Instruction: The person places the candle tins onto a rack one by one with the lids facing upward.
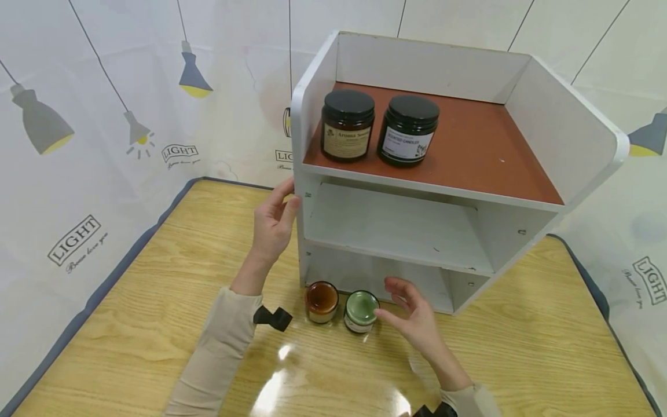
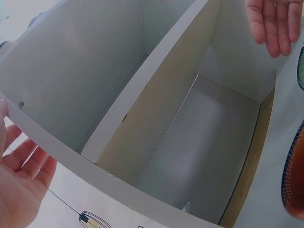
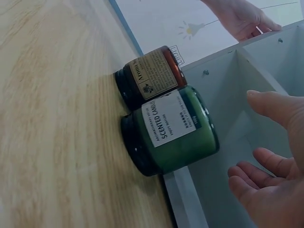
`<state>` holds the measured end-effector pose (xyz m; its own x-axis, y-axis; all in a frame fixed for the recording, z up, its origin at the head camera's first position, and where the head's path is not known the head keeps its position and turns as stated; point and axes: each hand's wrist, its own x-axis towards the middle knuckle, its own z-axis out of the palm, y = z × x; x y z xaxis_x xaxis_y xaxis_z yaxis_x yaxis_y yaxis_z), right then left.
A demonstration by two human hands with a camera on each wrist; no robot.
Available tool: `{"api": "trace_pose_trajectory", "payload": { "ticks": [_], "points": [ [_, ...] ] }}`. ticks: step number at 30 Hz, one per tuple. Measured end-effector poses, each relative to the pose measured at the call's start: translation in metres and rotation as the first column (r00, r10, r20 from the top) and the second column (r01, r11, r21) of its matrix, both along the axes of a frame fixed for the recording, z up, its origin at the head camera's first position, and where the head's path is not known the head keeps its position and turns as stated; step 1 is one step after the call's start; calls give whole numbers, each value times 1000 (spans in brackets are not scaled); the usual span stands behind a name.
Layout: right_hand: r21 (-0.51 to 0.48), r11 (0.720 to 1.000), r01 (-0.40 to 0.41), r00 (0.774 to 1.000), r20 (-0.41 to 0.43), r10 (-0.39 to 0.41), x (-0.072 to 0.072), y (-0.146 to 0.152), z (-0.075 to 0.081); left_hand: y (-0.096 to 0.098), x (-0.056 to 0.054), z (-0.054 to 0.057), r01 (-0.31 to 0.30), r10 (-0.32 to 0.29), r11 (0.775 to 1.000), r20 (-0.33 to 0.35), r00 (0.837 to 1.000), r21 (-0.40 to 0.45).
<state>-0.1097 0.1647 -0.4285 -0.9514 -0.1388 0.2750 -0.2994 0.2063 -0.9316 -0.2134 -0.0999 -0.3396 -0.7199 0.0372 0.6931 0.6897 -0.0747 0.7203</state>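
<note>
My left hand (image 1: 273, 223) touches the left side panel (image 1: 300, 214) of a white shelf unit (image 2: 126, 118), fingers along its outer face and thumb at the front edge. Low in front of the unit, my right hand (image 1: 414, 315) is held with fingers and thumb apart and nothing between them. Beside its thumb stands a green candle jar (image 3: 178, 130), upside down on its black lid. Left of that jar is an amber candle jar (image 3: 154, 73), also turned lid-down on the table. Both labels read upside down in relation to the table.
On the unit's red-brown top (image 1: 479, 145) stand two upright black-lidded candle jars, an amber one (image 1: 346, 127) and a dark one (image 1: 408, 130). A middle shelf (image 1: 396, 223) divides the unit. Wood-grain table (image 1: 172, 278) lies around it, with a printed curtain (image 1: 140, 52) behind.
</note>
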Motion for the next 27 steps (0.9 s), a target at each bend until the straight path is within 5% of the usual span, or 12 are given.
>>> {"api": "trace_pose_trajectory", "payload": {
  "ticks": [27],
  "points": [
    [45,998,-47,981,191,38,5,-12,-30,0,0,0,-2,2,1000,15,1000,-12]
  ]
}}
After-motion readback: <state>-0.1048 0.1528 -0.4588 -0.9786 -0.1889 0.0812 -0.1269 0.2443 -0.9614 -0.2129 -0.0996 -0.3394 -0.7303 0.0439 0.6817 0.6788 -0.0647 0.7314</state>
